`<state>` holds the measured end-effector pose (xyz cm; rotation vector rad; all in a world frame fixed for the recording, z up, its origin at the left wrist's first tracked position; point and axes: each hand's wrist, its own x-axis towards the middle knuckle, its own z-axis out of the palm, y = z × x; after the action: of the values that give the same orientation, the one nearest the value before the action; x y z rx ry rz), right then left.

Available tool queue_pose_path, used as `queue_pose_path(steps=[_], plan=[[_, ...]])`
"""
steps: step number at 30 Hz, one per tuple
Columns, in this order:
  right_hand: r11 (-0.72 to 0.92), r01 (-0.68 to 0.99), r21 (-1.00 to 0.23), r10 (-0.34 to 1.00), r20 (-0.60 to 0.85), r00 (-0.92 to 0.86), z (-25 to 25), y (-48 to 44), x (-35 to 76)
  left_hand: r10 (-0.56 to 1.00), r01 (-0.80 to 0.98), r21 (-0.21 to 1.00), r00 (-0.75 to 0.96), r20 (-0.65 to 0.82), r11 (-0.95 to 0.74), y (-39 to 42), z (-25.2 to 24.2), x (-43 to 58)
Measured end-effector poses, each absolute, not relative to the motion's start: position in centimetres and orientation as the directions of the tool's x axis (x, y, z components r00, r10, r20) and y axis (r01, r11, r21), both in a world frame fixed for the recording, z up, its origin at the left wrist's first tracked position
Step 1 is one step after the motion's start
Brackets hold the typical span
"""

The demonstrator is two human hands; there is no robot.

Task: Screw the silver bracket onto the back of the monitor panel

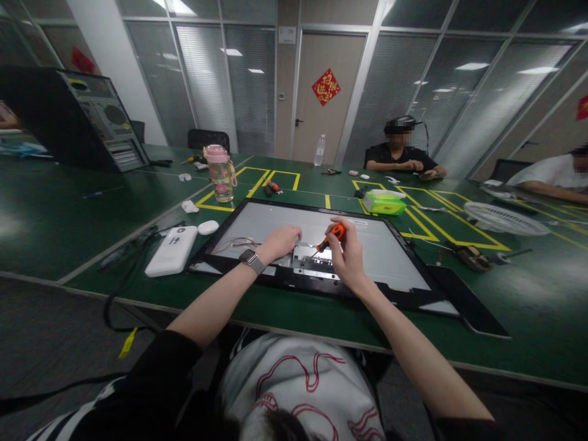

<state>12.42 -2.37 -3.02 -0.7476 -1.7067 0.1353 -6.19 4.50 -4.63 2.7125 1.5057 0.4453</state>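
A flat monitor panel (pixel 390 245) with a black frame lies back-up on the green table (pixel 68 226). My right hand (pixel 348 254) is closed around an orange-handled screwdriver (pixel 334 233), its tip down on the metal circuit-board cover (pixel 309 260) near the panel's lower edge. My left hand (pixel 281 240), with a watch on the wrist, rests curled on the panel just left of that cover; I cannot make out anything in it.
A white power bank (pixel 172 251) and a white mouse (pixel 208 227) lie left of the panel. A pink bottle (pixel 222 173), a green tissue box (pixel 384 202), a fan grille (pixel 505 218), a PC case (pixel 78 119) and tools stand farther off. Two people sit across.
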Motion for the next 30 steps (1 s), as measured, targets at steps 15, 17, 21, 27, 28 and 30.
queue_pose_path(steps=[15, 17, 21, 27, 28, 30], plan=[[0.497, -0.221, -0.839, 0.836, 0.532, -0.137, -1.5, -1.2, 14.0, 0.844, 0.839, 0.15, 0.485, 0.231, -0.523, 4.7, -4.7, -6.2], [0.473, -0.249, -0.845, 0.85, 0.512, -0.125, -1.5, -1.1, 14.0, 0.843, 0.837, 0.153, 0.486, 0.232, -0.525, 4.8, -4.8, -6.2], [0.436, -0.272, -0.858, 0.849, 0.492, -0.192, -1.0, -1.5, 14.0, 0.842, 0.836, 0.157, 0.485, 0.237, -0.525, 4.7, -4.8, -6.2], [0.494, -0.203, -0.846, 0.832, 0.527, -0.171, -1.1, -1.3, 13.9, 0.84, 0.836, 0.149, 0.491, 0.23, -0.529, 4.7, -4.7, -6.3], [0.505, -0.188, -0.842, 0.831, 0.534, -0.159, -1.3, -1.2, 13.9, 0.84, 0.836, 0.149, 0.49, 0.233, -0.529, 4.8, -4.7, -6.3], [0.519, -0.166, -0.838, 0.83, 0.541, -0.138, -1.4, -1.1, 14.0, 0.841, 0.837, 0.149, 0.487, 0.236, -0.526, 4.8, -4.8, -6.4]])
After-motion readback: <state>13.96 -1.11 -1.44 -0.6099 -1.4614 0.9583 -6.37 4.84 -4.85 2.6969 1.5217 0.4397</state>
